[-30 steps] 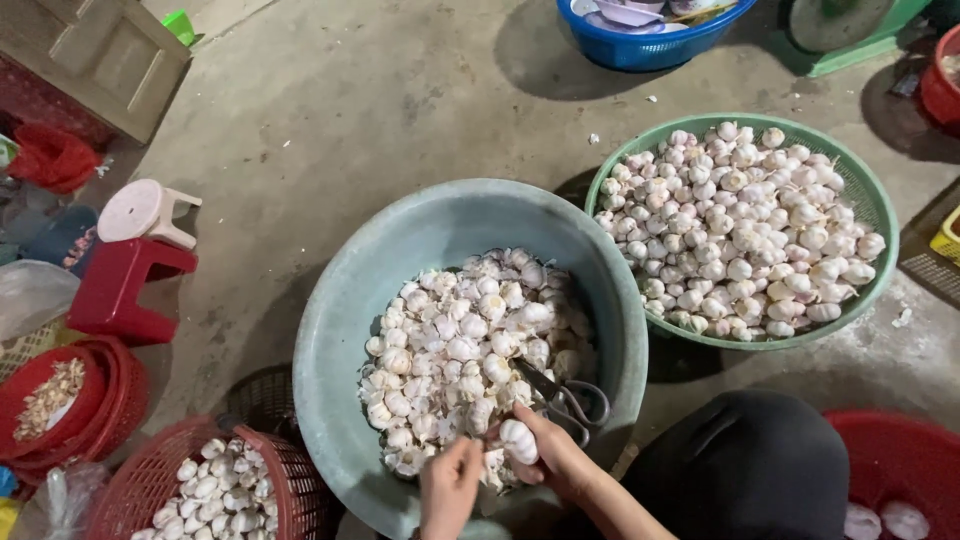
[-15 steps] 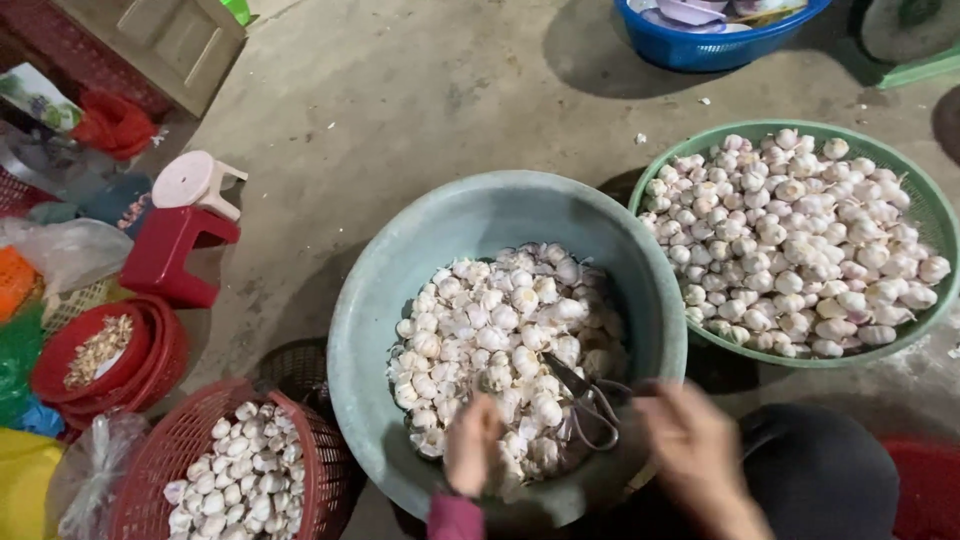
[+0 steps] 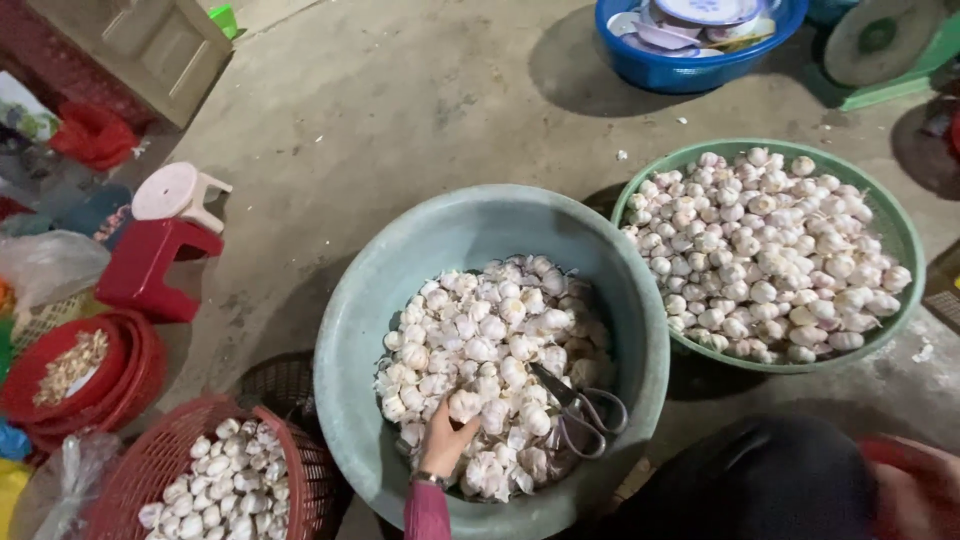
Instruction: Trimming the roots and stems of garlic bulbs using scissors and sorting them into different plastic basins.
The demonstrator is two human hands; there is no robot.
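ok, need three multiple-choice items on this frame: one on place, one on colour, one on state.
1. Where do the scissors lie?
A. on the floor
B. on the garlic in the near basin
C. in the red basket

2. What colour is the tub of dishes at the top?
A. blue
B. yellow
C. white

3. What is the left hand doing?
A. resting on the stool
B. holding the scissors
C. touching a garlic bulb

Key: 1 B, they rest on the bulbs at the pile's right; 2 A, its rim is blue; 3 C, the fingers reach a bulb in the pile.
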